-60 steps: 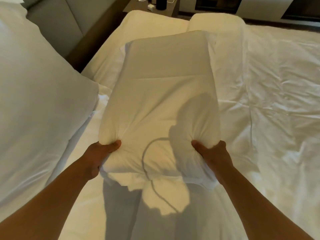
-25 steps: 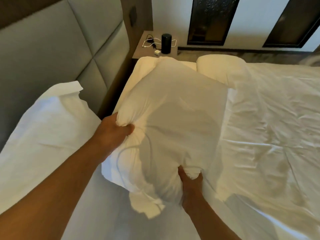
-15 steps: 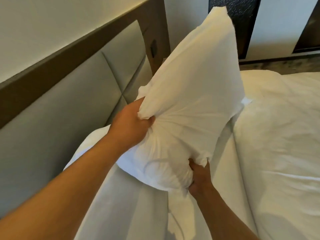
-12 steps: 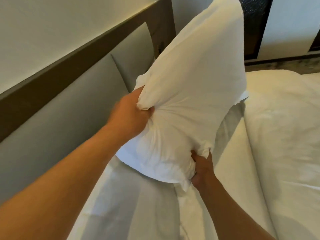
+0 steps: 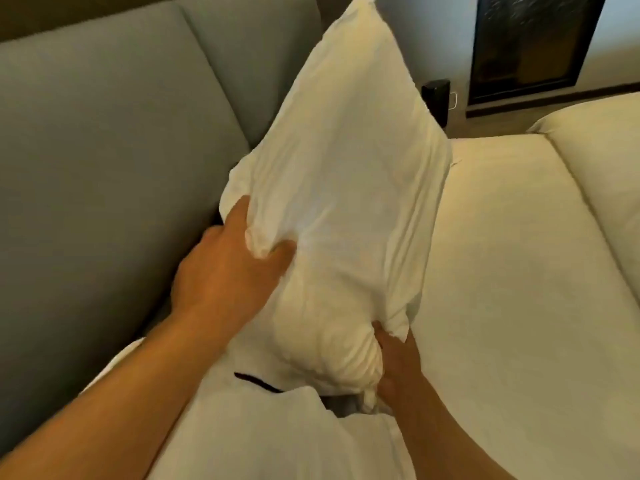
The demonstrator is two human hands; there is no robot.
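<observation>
A white pillow (image 5: 349, 188) stands nearly upright on its near end, its top corner leaning against the grey padded headboard (image 5: 104, 140). My left hand (image 5: 228, 268) grips the pillow's left edge, fingers bunching the case. My right hand (image 5: 398, 368) holds the pillow's lower right corner from below, its fingers hidden in the cloth. A second white pillow (image 5: 263, 431) lies in front of the upright one, under my forearms.
The white sheet of the bed (image 5: 512, 306) stretches to the right, with a folded duvet (image 5: 602, 161) at the far right. A black cylinder (image 5: 437, 98) stands on the bedside table behind the pillow. A dark framed panel (image 5: 533, 46) is on the far wall.
The pillow has come from lying flat on the bed to standing upright, and has now been lowered beside the headboard. Both hands have kept their hold.
</observation>
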